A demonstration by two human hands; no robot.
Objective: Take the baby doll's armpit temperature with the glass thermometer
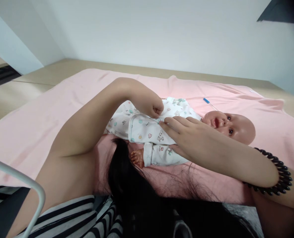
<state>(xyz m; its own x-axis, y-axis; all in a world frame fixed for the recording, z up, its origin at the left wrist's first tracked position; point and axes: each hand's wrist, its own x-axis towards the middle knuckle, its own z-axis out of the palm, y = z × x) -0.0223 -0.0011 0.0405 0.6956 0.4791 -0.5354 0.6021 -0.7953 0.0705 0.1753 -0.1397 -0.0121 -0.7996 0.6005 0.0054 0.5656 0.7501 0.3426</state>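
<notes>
A baby doll lies on its back on a pink cloth, its head to the right. It wears a white printed top. My left hand rests at the front of the top, its fingers curled in and closed; what they pinch is too small to make out. My right hand lies across the doll's chest from the right, its fingertips on the fabric near my left hand, the fingers bent and close together. Whether they grip the fabric is unclear. The doll's hand shows below the top.
A thermometer with a blue end lies behind the doll's head. The wooden table shows around the cloth, against a white wall. Dark hair hangs in front of the doll. A pale curved bar stands at the lower left.
</notes>
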